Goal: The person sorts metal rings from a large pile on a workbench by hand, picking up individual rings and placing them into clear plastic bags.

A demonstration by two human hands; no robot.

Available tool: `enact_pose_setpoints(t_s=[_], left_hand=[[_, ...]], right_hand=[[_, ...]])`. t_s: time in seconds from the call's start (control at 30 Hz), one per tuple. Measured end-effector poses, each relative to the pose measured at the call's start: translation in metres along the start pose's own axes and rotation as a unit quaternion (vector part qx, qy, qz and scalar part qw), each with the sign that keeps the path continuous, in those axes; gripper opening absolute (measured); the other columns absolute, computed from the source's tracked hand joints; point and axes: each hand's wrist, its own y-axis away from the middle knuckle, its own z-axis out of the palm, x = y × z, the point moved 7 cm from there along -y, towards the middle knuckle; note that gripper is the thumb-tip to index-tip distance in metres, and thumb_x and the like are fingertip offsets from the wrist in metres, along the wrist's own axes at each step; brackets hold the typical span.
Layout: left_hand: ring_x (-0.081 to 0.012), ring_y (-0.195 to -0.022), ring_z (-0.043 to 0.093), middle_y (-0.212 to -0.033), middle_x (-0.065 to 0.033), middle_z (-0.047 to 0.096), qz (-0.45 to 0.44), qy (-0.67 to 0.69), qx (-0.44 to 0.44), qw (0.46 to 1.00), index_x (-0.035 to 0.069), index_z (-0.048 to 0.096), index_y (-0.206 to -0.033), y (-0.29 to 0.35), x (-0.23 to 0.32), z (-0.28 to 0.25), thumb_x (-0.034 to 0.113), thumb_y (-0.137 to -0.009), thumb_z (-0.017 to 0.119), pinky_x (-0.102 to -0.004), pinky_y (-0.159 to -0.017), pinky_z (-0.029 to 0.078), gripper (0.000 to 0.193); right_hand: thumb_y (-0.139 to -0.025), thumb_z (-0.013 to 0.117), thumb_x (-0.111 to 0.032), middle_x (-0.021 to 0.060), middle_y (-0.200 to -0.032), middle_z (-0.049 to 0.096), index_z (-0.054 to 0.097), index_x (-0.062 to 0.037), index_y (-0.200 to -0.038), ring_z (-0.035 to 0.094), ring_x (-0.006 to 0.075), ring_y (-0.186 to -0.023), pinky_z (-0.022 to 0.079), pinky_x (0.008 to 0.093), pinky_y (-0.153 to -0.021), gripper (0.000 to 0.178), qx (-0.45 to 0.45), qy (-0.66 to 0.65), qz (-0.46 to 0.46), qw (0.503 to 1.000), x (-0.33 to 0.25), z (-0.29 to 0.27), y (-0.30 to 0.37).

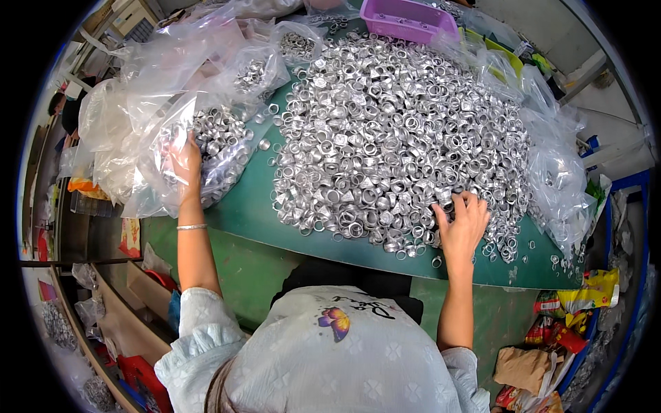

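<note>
A broad heap of silver-coloured metal rings (pixel 385 138) covers much of the green table (pixel 265 230). At the heap's near right side is my right hand (pixel 463 224), thumb and fingers spread apart and bent, the tips touching rings. I see nothing held clear of the heap. On the left, my left hand (pixel 184 162) grips the side of a clear plastic bag (pixel 155 182); the film partly covers its fingers. More rings (pixel 219 131) lie inside that bag, beside the hand. A bangle (pixel 191 226) circles my left wrist.
A purple basket (pixel 406 22) stands behind the heap, with a yellow-green container (pixel 497 51) to its right. Crumpled clear bags (pixel 558 179) line the table's right edge. Left of the table are cardboard pieces (pixel 131 310); packages and a brown paper bag (pixel 523 368) sit at lower right.
</note>
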Motion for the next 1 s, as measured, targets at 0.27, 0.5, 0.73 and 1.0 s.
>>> enact_pose_setpoints(t_s=[0.27,0.5,0.73,1.0], left_hand=[[-0.0421,-0.129,0.028,-0.138,-0.0208,0.034,0.056,0.065,0.004,0.996,0.012,0.052,-0.123,0.024,0.060,-0.053,0.023,-0.087,0.056,-0.0696,-0.095,0.021,0.038],[-0.0269,-0.088,0.055,-0.094,-0.0094,0.059,0.299,0.583,-0.225,0.721,0.004,0.062,-0.090,0.170,0.235,-0.181,0.003,-0.070,0.070,-0.0388,-0.078,0.041,0.021],[-0.0251,-0.086,0.047,-0.087,-0.0061,0.049,0.367,0.464,-0.190,0.784,0.007,0.057,-0.092,0.213,0.283,-0.201,0.012,-0.068,0.071,-0.0369,-0.072,0.032,0.028],[-0.0246,-0.085,0.046,-0.086,-0.0075,0.050,0.348,0.529,-0.153,0.758,0.006,0.057,-0.090,0.209,0.285,-0.201,0.007,-0.071,0.065,-0.0369,-0.073,0.032,0.021]], right_hand=[[-0.079,0.063,-0.005,0.0149,-0.093,0.058,0.056,0.0029,-0.107,0.052,0.0303,-0.084,0.042,0.0389,-0.076,0.030,0.071,-0.096,0.008,0.993,0.024,-0.016,-0.021],[-0.084,0.049,-0.001,0.0088,-0.089,0.053,0.051,-0.0009,-0.105,0.048,0.0128,-0.068,0.038,0.0221,-0.051,0.021,0.055,-0.752,0.298,0.586,0.039,0.011,0.007],[-0.074,0.070,-0.011,0.0086,-0.066,0.062,0.063,-0.0024,-0.076,0.058,0.0208,-0.056,0.046,0.0305,-0.052,0.012,-0.094,-0.300,0.136,0.939,-0.021,0.008,0.032],[-0.071,0.072,-0.022,0.0165,-0.057,0.059,0.062,-0.0010,-0.067,0.058,0.0330,-0.052,0.046,0.0399,-0.052,0.024,-0.140,-0.094,0.135,0.976,-0.030,0.026,0.031]])
